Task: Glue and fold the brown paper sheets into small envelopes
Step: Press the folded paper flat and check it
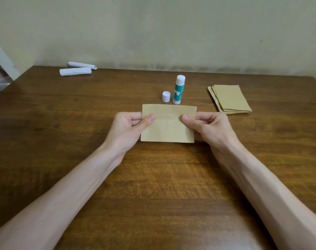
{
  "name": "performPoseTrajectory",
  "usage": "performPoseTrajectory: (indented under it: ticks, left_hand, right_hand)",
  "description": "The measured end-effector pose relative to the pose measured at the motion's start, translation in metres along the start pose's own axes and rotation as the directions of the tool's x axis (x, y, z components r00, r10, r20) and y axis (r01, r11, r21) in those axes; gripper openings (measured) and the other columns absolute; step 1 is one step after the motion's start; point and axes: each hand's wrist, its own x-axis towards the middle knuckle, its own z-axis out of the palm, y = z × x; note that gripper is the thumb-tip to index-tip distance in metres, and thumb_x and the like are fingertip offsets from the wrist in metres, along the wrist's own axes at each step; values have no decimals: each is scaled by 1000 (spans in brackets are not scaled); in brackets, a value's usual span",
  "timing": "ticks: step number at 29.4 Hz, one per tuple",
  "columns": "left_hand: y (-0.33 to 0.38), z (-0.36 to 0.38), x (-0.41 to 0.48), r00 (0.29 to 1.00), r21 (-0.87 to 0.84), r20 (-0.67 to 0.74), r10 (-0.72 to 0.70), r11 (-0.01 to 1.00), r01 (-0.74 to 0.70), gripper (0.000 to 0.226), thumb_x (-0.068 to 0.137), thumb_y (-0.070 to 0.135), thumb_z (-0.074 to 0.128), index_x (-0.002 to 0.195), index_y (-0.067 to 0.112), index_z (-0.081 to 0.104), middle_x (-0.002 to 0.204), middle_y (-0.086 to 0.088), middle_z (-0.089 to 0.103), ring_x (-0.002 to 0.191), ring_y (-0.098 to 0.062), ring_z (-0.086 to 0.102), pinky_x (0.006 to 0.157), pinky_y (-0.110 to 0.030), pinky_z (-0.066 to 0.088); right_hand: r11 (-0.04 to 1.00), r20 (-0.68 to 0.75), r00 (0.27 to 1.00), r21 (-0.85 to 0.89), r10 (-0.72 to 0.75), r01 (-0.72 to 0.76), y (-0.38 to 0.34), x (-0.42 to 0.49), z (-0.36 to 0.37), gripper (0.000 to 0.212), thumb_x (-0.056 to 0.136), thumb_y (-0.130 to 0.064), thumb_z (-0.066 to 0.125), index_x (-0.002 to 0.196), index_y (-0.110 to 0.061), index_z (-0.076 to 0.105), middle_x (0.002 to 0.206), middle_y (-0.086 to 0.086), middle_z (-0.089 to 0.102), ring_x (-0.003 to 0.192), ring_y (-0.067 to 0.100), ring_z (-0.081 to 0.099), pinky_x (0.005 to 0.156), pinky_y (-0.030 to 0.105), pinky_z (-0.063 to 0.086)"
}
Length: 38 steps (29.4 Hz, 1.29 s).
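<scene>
A head-worn camera looks down at a dark wooden table set against a pale wall.

Two bare hands hold one brown paper sheet, which lies just in front of the glue stick, on the side nearer the viewer. The left hand pinches the sheet's left edge and the right hand pinches its right edge. Each has its thumb pressed on the top face and its fingers curled in at the side.

One glue stick stands upright, green and white, with its white glue tip uncovered. One white cap stands just to the left of the glue stick, close to it but apart. One stack of brown paper sheets lies well to the right of the glue stick, its layers fanned slightly. Two white paper rolls lie far to the left of the glue stick and behind it, near the wall: the nearer roll and the farther roll, side by side.

The exact number of sheets in the stack is hard to make out; only several offset edges show. Parts of the fingers of both hands are hidden behind the held sheet. Faint creases mark the sheet, but it is unclear whether it is folded double or a single layer, or whether its lower edge touches the table. Blurred pale objects at the left border are cut off and cannot be identified. Both forearms run out of the bottom of the view.
</scene>
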Motion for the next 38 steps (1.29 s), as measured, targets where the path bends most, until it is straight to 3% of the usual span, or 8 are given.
performPoseTrajectory:
  ticks: [5,9,13,16,20,25,31,38]
  left_hand:
    - [2,4,-2,1000,-33,-3,2,999,-3,26,99,23,69,122,13,75,110,-4,80,106,-16,76,98,-40,58]
    - [5,10,-3,996,-47,63,-60,997,63,31,84,34,80,113,25,73,106,6,81,102,-8,76,86,-31,62]
    - [-1,11,-3,1000,24,20,-21,1000,20,23,85,24,83,107,23,75,103,8,81,99,-5,76,75,-22,61]
    - [-2,11,-2,1000,51,-3,-16,999,16,21,86,26,83,105,26,76,102,12,80,98,-1,75,78,-19,60]
    - [-1,10,-2,996,27,39,-75,997,74,32,87,29,82,117,19,77,108,7,80,105,-8,75,92,-31,59]
    - [-1,8,0,998,39,-34,-61,997,62,28,85,26,84,110,16,77,101,4,81,98,-8,77,87,-30,60]
    - [3,-1,3,994,37,71,-80,996,77,30,93,24,73,120,11,74,107,-2,81,103,-15,77,89,-32,62]
    - [2,-1,3,996,64,62,-60,996,56,23,96,22,72,115,10,76,105,-4,81,101,-15,77,95,-36,58]
  right_hand:
    - [999,105,994,24,41,-44,1,-2,5,39,81,-33,89,115,-17,79,104,3,82,92,17,79,67,25,60]
    - [1000,40,999,-4,18,-18,5,0,10,38,77,-30,92,111,-15,82,101,1,82,99,19,78,89,36,61]
    - [999,47,999,-23,-22,23,5,-2,12,37,79,-32,90,112,-18,81,101,-3,82,97,13,78,86,31,62]
    - [998,62,998,-57,-20,24,9,-1,13,35,78,-33,91,108,-17,82,102,-3,82,101,14,77,84,31,61]
    - [996,39,998,-67,-56,59,7,0,13,30,77,-31,90,103,-17,83,97,-7,82,93,8,77,74,21,58]
    - [997,85,996,-74,-11,17,7,-2,12,35,82,-31,87,114,-17,81,101,-2,82,98,15,78,90,39,61]
    - [998,71,997,-58,-3,7,3,-1,5,35,83,-30,86,114,-14,81,100,1,82,98,18,79,96,41,61]
    - [997,72,997,-75,32,-26,1,1,0,30,85,-32,84,109,-13,83,98,3,82,97,18,79,94,42,62]
